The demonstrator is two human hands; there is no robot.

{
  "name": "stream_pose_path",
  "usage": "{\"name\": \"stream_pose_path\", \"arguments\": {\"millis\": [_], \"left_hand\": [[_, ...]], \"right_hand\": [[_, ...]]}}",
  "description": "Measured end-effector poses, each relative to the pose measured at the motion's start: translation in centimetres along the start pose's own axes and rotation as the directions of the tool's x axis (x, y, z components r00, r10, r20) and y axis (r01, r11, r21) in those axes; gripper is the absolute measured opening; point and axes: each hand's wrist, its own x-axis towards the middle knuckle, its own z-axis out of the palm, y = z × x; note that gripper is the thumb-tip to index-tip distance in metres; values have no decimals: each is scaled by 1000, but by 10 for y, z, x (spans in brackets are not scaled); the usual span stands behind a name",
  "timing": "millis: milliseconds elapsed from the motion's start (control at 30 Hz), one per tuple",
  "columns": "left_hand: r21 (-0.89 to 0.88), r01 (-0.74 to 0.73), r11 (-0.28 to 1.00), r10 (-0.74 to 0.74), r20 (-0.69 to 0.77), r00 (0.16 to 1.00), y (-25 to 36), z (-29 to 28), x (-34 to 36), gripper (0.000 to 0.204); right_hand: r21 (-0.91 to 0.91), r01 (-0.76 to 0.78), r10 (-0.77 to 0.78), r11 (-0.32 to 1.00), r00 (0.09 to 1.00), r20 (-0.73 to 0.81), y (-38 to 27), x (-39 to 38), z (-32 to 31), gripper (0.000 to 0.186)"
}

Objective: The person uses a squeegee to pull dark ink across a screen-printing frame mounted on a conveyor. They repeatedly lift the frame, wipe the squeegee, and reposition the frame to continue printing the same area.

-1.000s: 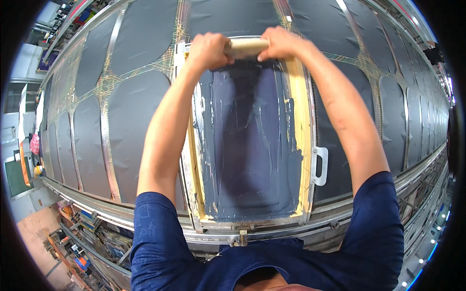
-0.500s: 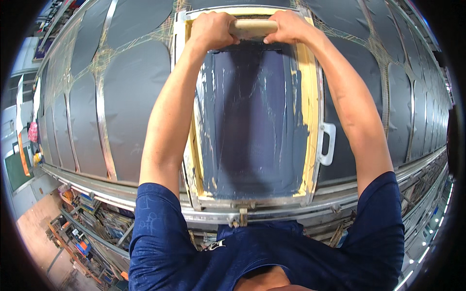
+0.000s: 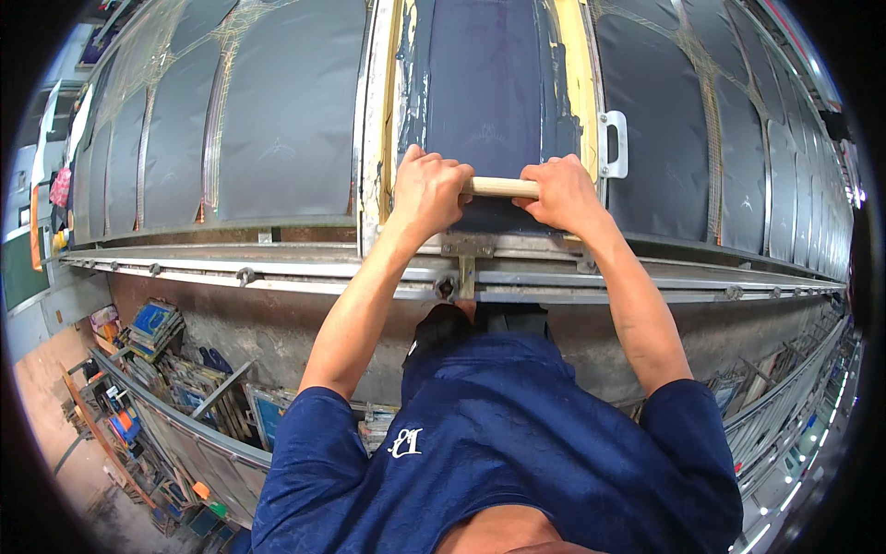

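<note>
Both my hands grip a squeegee [image 3: 503, 187] with a pale wooden handle, one at each end. My left hand [image 3: 429, 192] is closed round its left end, and my right hand [image 3: 563, 194] round its right end. The squeegee lies across the near end of a screen printing frame [image 3: 598, 78], which has yellow tape along its inner edges. Dark ink [image 3: 484, 83] covers the mesh beyond the handle, with streaks along both sides. A white pull handle [image 3: 614, 145] is fixed to the frame's right side. The squeegee's blade is hidden under the handle and my fingers.
Dark fabric pieces [image 3: 291, 129] lie flat on the long table left and right of the frame. A metal rail [image 3: 341, 282] runs along the table's near edge. Racks holding several stored frames [image 3: 194, 388] stand behind me at lower left.
My hands have drawn the squeegee from the far end of the frame to its near end, toward my body. My view has shifted, so the frame's far end is out of sight.
</note>
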Motion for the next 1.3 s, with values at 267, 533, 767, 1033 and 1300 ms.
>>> {"name": "stream_pose_path", "arguments": {"millis": [267,533,767,1033,1300], "left_hand": [[27,20,999,-18,-59,998,8,3,-24,22],[-6,78,997,-78,-143,987,10,0,-45,12],[76,123,990,-111,-143,984,-64,-42,-88,18],[138,151,979,-139,-94,986,-235,-143,-188,28],[135,-27,990,50,-172,984,-252,-133,-250,38]], "right_hand": [[339,-265,430,903,540,-723,113,27,-4,39],[564,-400,680,723,558,-476,153,35,1,30],[615,-159,590,773,537,-603,52,75,-6,20],[736,26,628,677,502,-595,-150,213,56,15],[812,-112,729,573,523,-442,-178,216,42,17]]}}
